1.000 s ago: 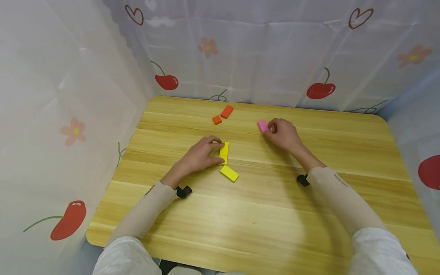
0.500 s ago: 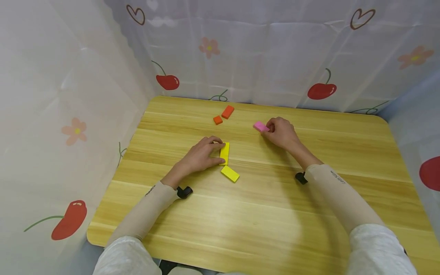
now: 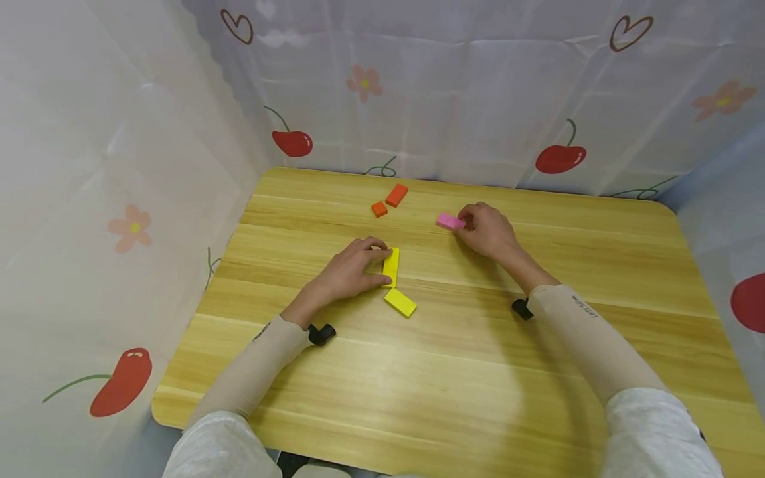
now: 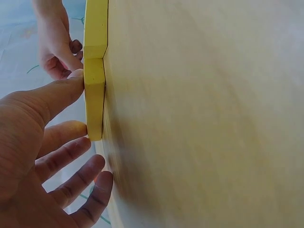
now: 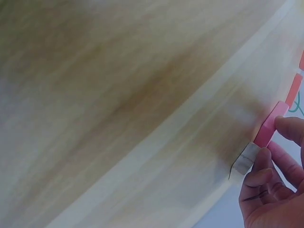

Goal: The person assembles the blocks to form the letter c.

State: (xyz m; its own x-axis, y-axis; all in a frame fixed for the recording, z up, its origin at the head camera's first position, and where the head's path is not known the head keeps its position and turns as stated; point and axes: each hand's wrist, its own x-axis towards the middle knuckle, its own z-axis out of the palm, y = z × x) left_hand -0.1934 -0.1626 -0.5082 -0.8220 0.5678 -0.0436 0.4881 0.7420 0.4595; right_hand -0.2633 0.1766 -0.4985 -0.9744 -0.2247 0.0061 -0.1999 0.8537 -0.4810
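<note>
On the table (image 3: 442, 378), the left hand (image 3: 346, 271) pinches a yellow block (image 3: 392, 267), the right hand (image 3: 487, 230) a pink block (image 3: 447, 221); uneven pressure could twist either.

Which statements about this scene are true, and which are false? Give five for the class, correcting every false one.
1. The left hand touches a yellow block. True.
2. The right hand touches an orange block. False: the right hand touches a pink block.
3. In the head view, the smaller orange block lies left of the larger orange block. True.
4. The two yellow blocks lie far apart. False: the second yellow block lies right by the touched one's near end.
5. Both orange blocks lie farther from the person than both yellow blocks. True.
</note>
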